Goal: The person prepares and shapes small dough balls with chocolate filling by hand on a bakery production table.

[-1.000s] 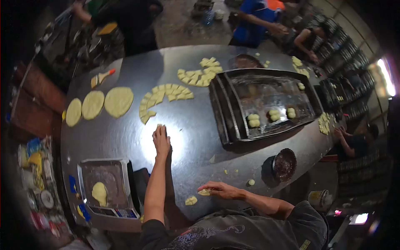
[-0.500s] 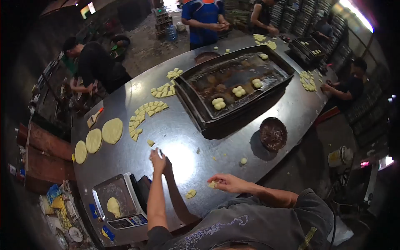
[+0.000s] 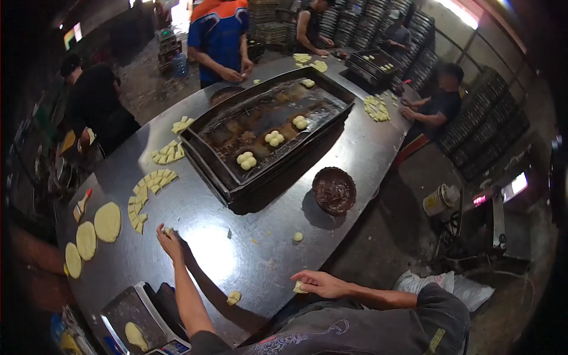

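At the table's left part, my left hand [image 3: 171,244] has its fingers closed round a small piece of dough [image 3: 168,230]. Near the front edge, my right hand [image 3: 326,286] pinches another dough piece [image 3: 300,288] between thumb and fingers. A loose dough lump [image 3: 234,297] lies on the metal between the two hands. Beyond my right hand sits a single round dough ball [image 3: 297,236]. An arc of cut dough pieces [image 3: 138,205] lies just past my left hand.
A large dark pan [image 3: 228,127] holds clustered dough balls. Right of it stands a bowl of brown paste [image 3: 333,190]. Flat dough rounds [image 3: 107,222], a brush [image 3: 81,207] and a scale [image 3: 133,319] with dough are at left. Several people work around the metal table [image 3: 266,216].
My left hand has reached the loose dough piece ahead of it and closed on it. My right hand keeps its dough piece. The camera view has turned to the right.
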Demonstrator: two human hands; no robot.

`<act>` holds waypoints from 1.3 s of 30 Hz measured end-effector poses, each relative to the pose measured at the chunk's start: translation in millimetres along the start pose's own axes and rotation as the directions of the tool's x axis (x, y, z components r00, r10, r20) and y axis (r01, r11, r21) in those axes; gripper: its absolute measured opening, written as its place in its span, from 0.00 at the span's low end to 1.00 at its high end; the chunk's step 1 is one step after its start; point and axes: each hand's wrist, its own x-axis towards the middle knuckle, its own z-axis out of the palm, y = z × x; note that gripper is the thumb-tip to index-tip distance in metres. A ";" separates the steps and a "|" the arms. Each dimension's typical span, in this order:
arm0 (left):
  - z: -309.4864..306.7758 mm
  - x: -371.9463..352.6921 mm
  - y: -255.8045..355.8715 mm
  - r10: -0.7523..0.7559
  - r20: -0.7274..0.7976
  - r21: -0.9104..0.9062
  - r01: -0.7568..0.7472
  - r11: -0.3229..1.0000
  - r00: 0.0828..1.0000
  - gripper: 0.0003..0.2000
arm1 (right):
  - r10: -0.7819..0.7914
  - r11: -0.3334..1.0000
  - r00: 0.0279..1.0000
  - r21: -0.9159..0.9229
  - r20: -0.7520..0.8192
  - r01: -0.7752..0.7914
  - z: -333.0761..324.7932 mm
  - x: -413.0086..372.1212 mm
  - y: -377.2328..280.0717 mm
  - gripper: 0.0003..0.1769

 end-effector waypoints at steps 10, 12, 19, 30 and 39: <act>-24.8 -203.0 145.8 -0.179 0.339 0.317 0.067 0.946 0.924 0.23 | -0.463 0.881 0.885 -0.091 0.043 0.465 -5.2 31.5 -44.8 0.24; -24.7 -217.9 158.0 -0.129 0.379 -0.106 0.182 0.978 0.916 0.24 | -0.483 0.872 0.875 -0.084 0.019 0.483 -16.5 35.0 -57.2 0.24; -27.0 -242.1 408.8 -0.143 0.347 -0.854 0.376 0.359 0.927 0.37 | -0.723 0.691 0.691 -0.066 -0.028 0.720 -51.5 34.5 -63.4 0.13; 56.9 -260.0 442.2 0.666 -0.119 -0.355 -0.658 0.664 0.736 0.31 | -0.443 0.744 0.896 0.573 0.036 0.344 -156.2 16.0 -35.9 0.12; 153.6 -333.4 453.5 0.554 0.368 -0.461 -0.371 0.806 0.746 0.46 | -0.232 0.873 0.967 0.461 0.102 0.161 -306.1 22.7 23.1 0.08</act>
